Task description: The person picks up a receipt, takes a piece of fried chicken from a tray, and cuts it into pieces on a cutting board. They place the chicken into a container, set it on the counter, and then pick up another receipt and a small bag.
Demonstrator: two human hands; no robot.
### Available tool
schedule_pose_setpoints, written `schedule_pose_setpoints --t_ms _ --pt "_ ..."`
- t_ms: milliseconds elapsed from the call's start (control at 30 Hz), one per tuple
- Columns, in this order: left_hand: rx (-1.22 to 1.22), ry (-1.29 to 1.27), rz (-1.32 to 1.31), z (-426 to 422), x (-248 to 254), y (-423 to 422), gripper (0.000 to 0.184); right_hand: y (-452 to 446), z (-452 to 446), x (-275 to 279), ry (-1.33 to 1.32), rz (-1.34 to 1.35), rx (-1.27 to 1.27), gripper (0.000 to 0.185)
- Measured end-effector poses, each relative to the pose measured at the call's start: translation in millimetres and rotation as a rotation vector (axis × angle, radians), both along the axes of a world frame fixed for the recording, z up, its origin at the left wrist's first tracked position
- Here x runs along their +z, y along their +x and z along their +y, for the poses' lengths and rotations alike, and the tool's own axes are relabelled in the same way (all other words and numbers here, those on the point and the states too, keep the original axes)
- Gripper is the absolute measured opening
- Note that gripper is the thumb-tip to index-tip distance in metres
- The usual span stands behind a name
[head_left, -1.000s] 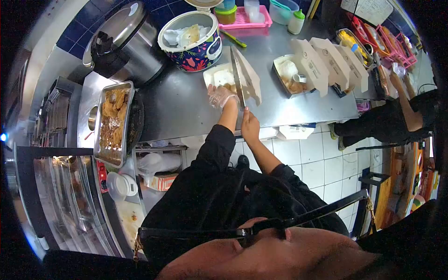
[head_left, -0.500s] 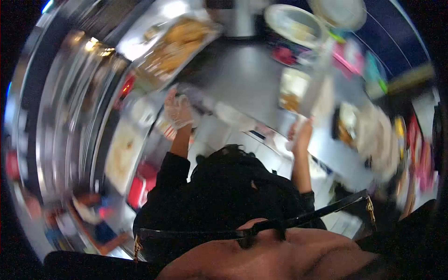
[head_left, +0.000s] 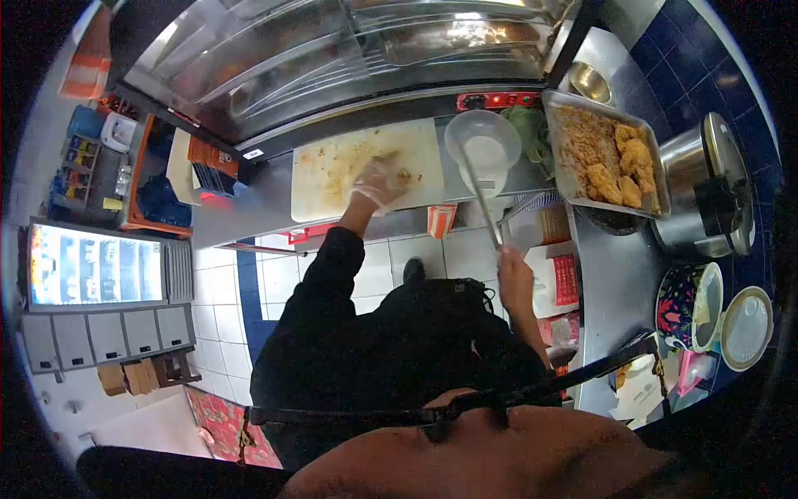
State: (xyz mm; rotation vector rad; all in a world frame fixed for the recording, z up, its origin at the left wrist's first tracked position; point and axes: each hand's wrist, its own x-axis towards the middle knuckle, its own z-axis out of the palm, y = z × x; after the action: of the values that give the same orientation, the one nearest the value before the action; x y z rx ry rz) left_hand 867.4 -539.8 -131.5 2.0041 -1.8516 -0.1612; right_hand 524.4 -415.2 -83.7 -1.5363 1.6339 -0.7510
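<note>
My left hand [head_left: 378, 183], in a clear plastic glove, is over the white cutting board [head_left: 320, 187], its fingers apart near brown crumbs and stains. Slight blur hides whether its fingertips press on the board. My right hand [head_left: 516, 279] is closed around the handle of a long knife [head_left: 482, 195]. The blade points up and away, seen nearly edge-on, and crosses in front of a translucent white bowl [head_left: 503, 133] beside the board.
A metal tray [head_left: 573, 195] of fried chicken pieces and crumbs stands right of the bowl, near a large steel pot [head_left: 690, 191]. Behind the board runs a glass display case [head_left: 307, 75]. A striped paper carton [head_left: 440, 220] sits below the counter edge.
My view has swung left from the steel side counter to face the display case and cutting board. My left hand now is over the board; the knife stays in my right hand.
</note>
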Motion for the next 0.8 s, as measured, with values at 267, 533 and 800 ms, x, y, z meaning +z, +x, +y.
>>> schedule_pose_setpoints --t_ms 267,533,800 --pt "-0.281 0.128 0.01 -7.2 -35.6 59.8 0.046 99.9 -75.9 -39.0 -0.133 0.491 0.299 0.034" --pt "0.14 -0.062 1.042 7.9 45.5 84.4 0.041 185.3 -168.1 -109.0 -0.678 0.48 0.489 0.03" --pt "-0.702 0.364 1.014 3.4 99.0 -223.0 0.031 23.4 -10.0 -69.9 -0.759 0.323 0.18 0.03"
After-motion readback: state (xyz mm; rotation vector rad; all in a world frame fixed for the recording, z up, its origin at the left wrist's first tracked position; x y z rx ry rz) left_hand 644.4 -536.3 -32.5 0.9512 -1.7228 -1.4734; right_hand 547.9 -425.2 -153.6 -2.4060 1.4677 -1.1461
